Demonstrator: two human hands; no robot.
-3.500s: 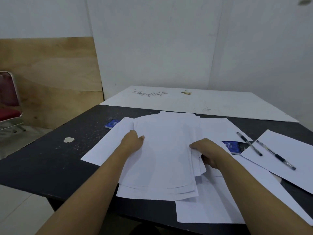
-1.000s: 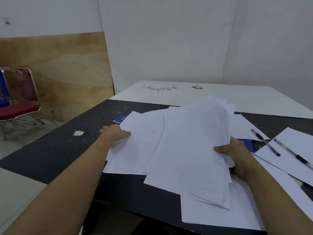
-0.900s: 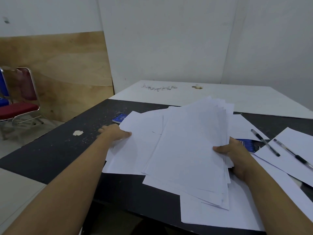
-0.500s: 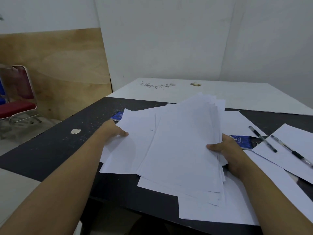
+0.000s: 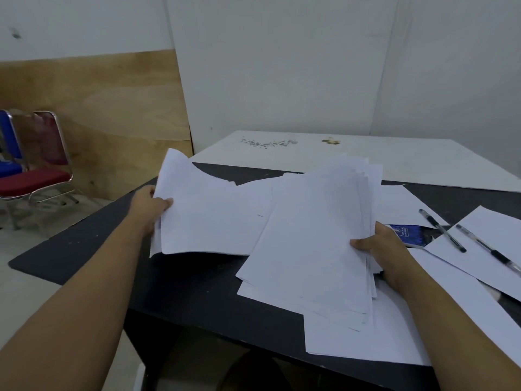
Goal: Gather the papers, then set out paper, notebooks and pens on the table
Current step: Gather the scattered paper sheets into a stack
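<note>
My right hand [image 5: 379, 249] grips the right edge of a thick stack of white papers [image 5: 313, 244], held tilted above the black table [image 5: 197, 292]. My left hand [image 5: 150, 206] pinches the left edge of a few loose sheets [image 5: 208, 218] and holds them raised off the table, their far corner curling up. A blue notebook [image 5: 408, 234] lies just right of my right hand, partly under paper. Two black pens [image 5: 442, 234] [image 5: 487, 249] rest on a sheet at the right. The other blue notebook seen earlier is hidden behind the raised sheets.
More white sheets [image 5: 394, 334] lie flat under and right of the stack, one overhanging the near table edge. A white table [image 5: 310, 153] adjoins at the back, against the wall. A red chair [image 5: 36, 176] stands on the floor at the left.
My left hand has closed on the loose sheets at the left and lifted them off the table. My right hand keeps hold of the stack, which sits a little lower.
</note>
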